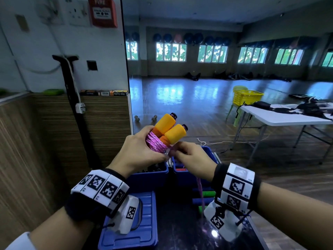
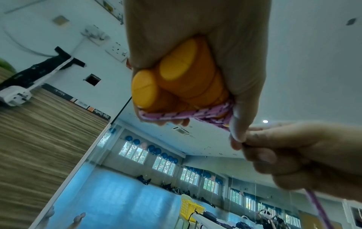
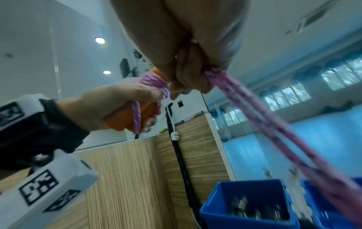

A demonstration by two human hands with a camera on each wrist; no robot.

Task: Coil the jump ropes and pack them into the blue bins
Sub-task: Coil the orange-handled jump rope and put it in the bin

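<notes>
Pink braided cord (image 1: 156, 142) is wound in tight turns round the two orange-and-yellow foam handles (image 1: 169, 129) of a jump rope, held side by side in mid-air above the blue plastic bins (image 1: 149, 175). The left hand (image 1: 139, 150) is curled firmly round the handles and the turns already laid on. The right hand (image 1: 191, 156) pinches the loose doubled tail of the cord just beside the left thumb.

To do this step well, I judge the left hand should keep the handles parallel and squeezed so the turns cannot slip. The right hand should feed the tail under steady tension, laying each turn snug against the last, then tuck the end beneath a turn before lowering the bundle into a bin.

The head view shows the bundle's place over the bins and a blue lid (image 1: 142, 222) on the dark surface (image 1: 180, 231). Only the right wrist view shows the free tail (image 3: 274, 131) running down as two strands towards the bins, one strand crossing the handle butts, and dark contents in the left bin (image 3: 245, 201). The left wrist view alone shows the handles' flat end caps (image 2: 156, 86).
</notes>
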